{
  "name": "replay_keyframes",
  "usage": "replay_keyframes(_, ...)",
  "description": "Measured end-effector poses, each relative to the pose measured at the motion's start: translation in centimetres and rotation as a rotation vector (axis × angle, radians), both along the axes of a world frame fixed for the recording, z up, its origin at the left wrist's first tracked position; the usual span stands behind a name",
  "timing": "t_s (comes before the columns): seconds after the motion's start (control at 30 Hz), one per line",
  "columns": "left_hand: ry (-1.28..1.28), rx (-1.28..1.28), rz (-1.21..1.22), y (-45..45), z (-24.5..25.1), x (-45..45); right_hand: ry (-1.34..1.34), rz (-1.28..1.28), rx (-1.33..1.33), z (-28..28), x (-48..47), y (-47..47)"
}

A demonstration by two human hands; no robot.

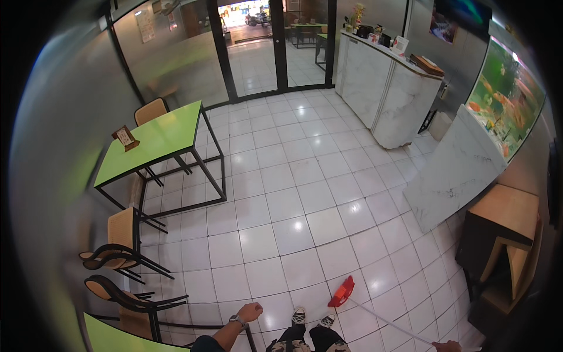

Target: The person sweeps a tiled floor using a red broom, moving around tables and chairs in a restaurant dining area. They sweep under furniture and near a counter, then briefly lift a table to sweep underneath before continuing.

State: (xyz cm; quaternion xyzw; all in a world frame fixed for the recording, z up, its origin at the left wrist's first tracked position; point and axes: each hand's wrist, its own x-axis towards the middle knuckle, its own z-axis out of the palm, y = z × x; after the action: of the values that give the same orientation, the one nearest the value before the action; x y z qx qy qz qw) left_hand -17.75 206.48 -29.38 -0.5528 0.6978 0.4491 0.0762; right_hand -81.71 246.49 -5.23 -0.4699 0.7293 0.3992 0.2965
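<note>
At the bottom right edge, my right hand is closed around the pale, thin handle of a broom. From there the handle slants across the floor to the red broom head, which rests on the white tiles just ahead of my right shoe. My left hand, with a watch on its wrist, hangs in front of me to the left. Its fingers are loosely curled, and nothing shows in them. Both my shoes stand on the tiled floor; the lower right hand is cut off by the frame.
A green-topped table with a small wooden stand is at left. Chairs and another green table lie nearer. On the right are a marble-patterned counter, an aquarium and a wooden cabinet. Glass doors close the far end.
</note>
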Motion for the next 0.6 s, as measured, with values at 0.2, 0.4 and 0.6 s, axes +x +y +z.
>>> replay_keyframes(0.2,-0.13,0.097,0.027,4.3,-3.8,4.4,-0.161,-0.17,-0.097,-5.9,1.9,0.4)
replay_keyframes(0.4,-0.187,0.11,0.071,7.1,3.3,1.1,-0.562,-0.302,-0.678,-21.7,13.7,-19.9)
replay_keyframes(0.6,-0.246,0.078,-0.01,8.0,7.8,-0.5,-0.504,-0.461,-0.498,-28.7,14.8,-28.6)
